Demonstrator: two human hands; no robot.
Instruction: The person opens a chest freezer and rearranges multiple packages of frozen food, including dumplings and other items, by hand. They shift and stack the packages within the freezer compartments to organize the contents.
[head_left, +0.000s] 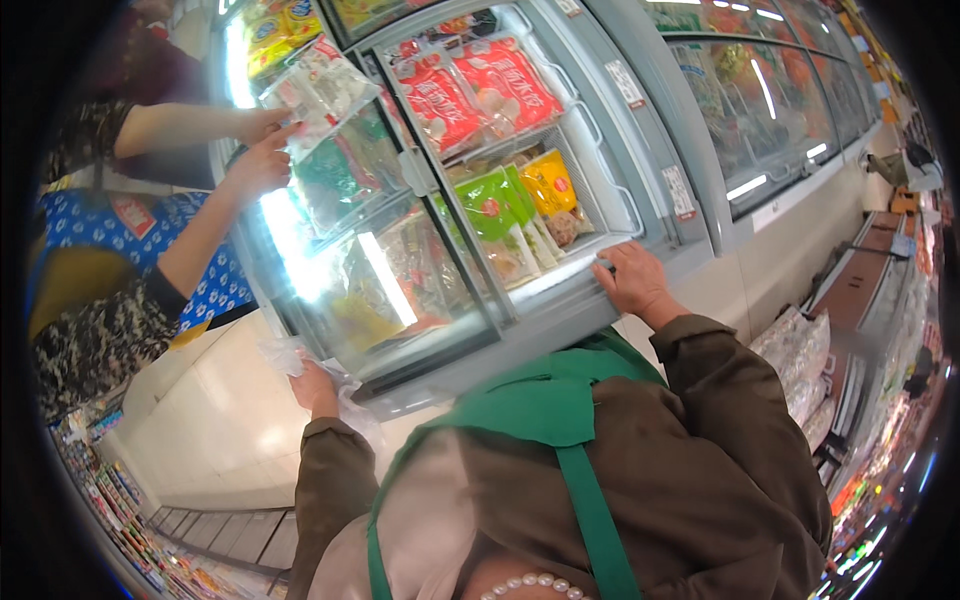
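My left hand (313, 386) grips a thin translucent plastic bag (285, 354) beside the near left corner of a chest freezer (551, 319). On the freezer's front rim rests my right hand (636, 281), fingers curled. A small dark object (604, 264) shows between its thumb and forefinger; what it is I cannot tell. Past that hand, a wire basket holds green food packs (499, 214) and a yellow food pack (551, 184). Farther back lie red dumpling bags (506, 84). A sliding glass lid (397, 277) covers the left side, over more packs.
At the left, another person's hands (262, 154) reach over the freezer, by a clear food pack (319, 86) on the glass. A second glass-topped freezer (757, 112) stands at right. Bagged goods (795, 360) sit near a brown shelf (862, 277).
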